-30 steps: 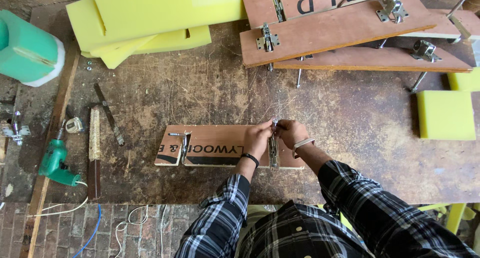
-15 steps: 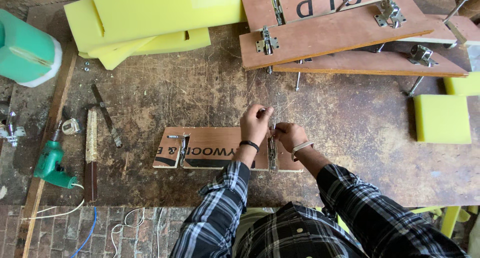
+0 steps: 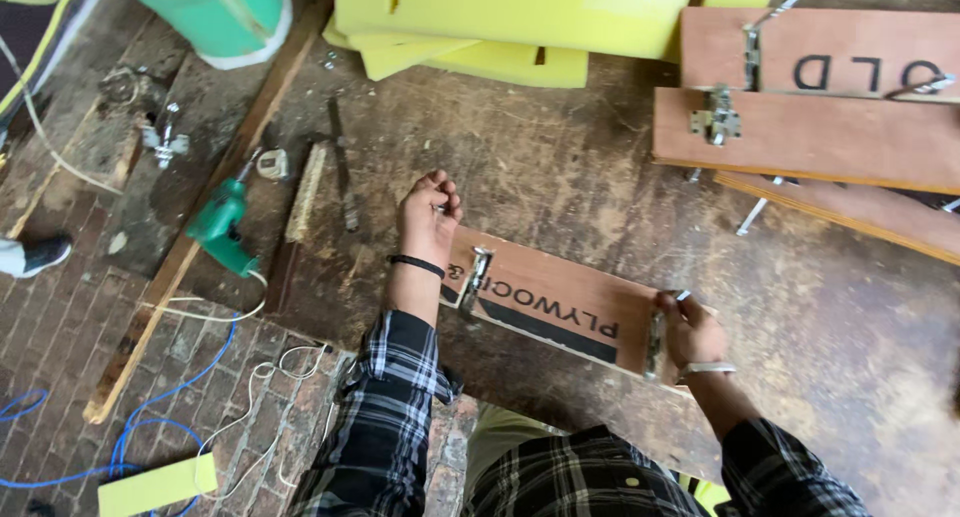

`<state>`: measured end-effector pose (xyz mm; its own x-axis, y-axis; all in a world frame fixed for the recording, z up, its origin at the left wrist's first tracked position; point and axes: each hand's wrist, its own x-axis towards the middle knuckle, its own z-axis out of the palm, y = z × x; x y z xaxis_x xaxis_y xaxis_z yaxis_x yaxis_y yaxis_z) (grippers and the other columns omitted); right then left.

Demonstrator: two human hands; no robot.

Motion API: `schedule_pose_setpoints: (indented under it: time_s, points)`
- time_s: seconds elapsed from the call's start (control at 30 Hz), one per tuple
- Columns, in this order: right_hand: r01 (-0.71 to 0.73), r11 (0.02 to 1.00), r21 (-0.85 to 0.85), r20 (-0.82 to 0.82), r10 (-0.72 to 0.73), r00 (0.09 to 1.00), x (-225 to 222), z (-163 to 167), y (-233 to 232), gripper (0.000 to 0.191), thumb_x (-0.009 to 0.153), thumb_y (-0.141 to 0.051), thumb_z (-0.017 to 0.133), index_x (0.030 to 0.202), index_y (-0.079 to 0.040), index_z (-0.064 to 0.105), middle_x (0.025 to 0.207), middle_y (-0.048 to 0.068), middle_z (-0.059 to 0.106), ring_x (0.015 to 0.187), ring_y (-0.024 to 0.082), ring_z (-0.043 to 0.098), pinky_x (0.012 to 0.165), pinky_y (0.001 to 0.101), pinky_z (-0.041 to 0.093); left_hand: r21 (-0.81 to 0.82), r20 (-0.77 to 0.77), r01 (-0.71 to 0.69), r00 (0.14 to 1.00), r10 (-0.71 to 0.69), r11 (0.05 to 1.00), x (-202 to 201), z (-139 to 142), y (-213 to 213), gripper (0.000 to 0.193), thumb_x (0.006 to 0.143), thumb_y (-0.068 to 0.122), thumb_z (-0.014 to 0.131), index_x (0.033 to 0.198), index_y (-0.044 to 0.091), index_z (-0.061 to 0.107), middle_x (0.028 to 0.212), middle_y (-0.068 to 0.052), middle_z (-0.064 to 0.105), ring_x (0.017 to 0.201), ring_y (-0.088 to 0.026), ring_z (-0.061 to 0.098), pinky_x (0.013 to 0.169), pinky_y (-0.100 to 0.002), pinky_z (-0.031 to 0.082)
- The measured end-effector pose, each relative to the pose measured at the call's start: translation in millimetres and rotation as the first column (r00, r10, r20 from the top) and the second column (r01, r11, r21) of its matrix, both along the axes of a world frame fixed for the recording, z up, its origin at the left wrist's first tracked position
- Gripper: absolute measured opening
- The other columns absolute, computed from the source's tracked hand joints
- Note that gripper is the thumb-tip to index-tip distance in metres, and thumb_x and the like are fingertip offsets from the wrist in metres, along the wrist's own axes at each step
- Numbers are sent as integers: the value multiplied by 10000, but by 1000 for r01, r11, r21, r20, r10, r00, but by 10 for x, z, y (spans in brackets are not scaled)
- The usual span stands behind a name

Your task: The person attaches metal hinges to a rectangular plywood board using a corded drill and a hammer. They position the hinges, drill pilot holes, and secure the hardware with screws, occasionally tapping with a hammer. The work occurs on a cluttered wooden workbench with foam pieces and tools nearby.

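Note:
A small brown plywood board (image 3: 560,302) with printed lettering lies tilted on the worn workbench, with a metal bracket (image 3: 476,275) near its left end and another (image 3: 656,339) at its right end. My right hand (image 3: 690,329) grips the board's right end beside that bracket. My left hand (image 3: 428,217) hovers just past the board's left end, fingers curled in a loose fist around something small that I cannot make out.
Yellow foam slabs (image 3: 500,22) lie at the back, stacked plywood boards (image 3: 830,127) with metal fittings at the right. A green drill (image 3: 222,227), a file (image 3: 343,177) and a wooden strip (image 3: 305,192) lie left. A green container (image 3: 215,12) stands at the far left. Cables trail on the brick floor (image 3: 200,397).
The view has swung to the right and closer. My hands have parted: the left went to the board's left end, the right to its right end. The board now lies tilted.

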<state>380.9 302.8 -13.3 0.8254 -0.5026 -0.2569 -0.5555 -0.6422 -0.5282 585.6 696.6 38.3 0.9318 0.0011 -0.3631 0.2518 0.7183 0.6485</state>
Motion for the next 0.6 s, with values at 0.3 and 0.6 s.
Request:
schedule_pose_setpoints:
  time_s: [0.3, 0.6]
  points:
    - [37, 974, 223, -22, -33, 999, 522, 119, 1085, 236, 1032, -367, 644, 1195, -272, 786, 947, 91, 790, 745, 241, 708, 691, 401, 547, 236, -159, -305, 925, 346, 923, 785, -774, 2372, 137, 980, 0, 589, 1097, 24, 655, 964, -125, 678, 860, -232, 688, 847, -366, 643]
    - [162, 891, 425, -39, -161, 986, 683, -160, 1385, 275, 1039, -334, 655, 1247, -211, 786, 1058, 53, 807, 734, 153, 653, 585, 339, 526, 109, -213, -574, 784, 584, 811, 1786, -169, 3758, 302, 1014, 59, 501, 1290, -64, 506, 1112, -176, 585, 934, -294, 668, 848, -368, 644]
